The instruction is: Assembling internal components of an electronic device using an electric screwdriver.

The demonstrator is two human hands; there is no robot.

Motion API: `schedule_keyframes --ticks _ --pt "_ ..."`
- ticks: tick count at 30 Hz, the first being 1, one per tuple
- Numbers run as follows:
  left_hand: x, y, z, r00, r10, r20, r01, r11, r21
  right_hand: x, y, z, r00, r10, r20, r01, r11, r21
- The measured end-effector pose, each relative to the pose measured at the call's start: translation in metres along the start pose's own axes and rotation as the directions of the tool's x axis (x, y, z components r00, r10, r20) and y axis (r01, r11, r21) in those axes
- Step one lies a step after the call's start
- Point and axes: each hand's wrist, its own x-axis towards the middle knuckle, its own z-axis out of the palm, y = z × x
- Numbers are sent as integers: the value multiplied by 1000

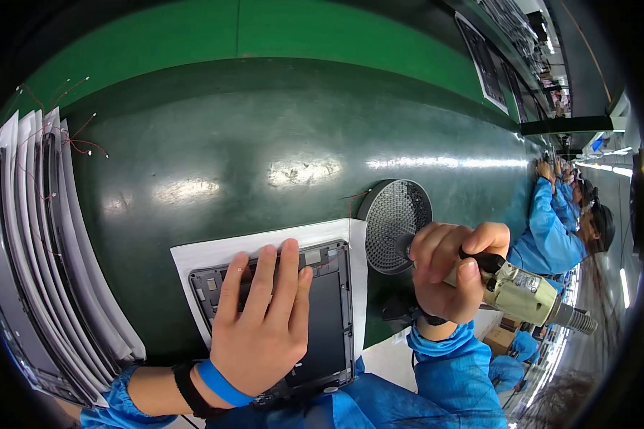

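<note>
My left hand (261,329) lies flat on a dark, open tablet housing (325,304), its fingers spread across the upper part. Beneath the housing is a white sheet (265,242) on the green bench. My right hand (447,268) grips a cream electric screwdriver (526,289), which is tilted with its cable end to the right. The screwdriver's front end points at a round, dark dish (388,218) with a grid of small holes, just right of the sheet. My fingers partly hide that front end, and whether it touches the dish I cannot tell.
At the left stands a stack of tablet housings (32,286) interleaved with white sheets, thin red wires (79,139) sticking out. A green bench (222,129) stretches away, with a flat panel (483,61) at its far right. Co-workers in blue (551,229) sit along the right.
</note>
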Motion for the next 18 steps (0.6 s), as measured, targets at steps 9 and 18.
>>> schedule_keyframes --ticks 9,18 --pt "-3 -4 5 999 26 27 -26 1000 3 1 3 -2 1000 -5 20 5 1000 4" --pt "-2 -1 6 999 50 -16 -49 999 13 -2 -33 7 974 -219 -48 217 975 -57"
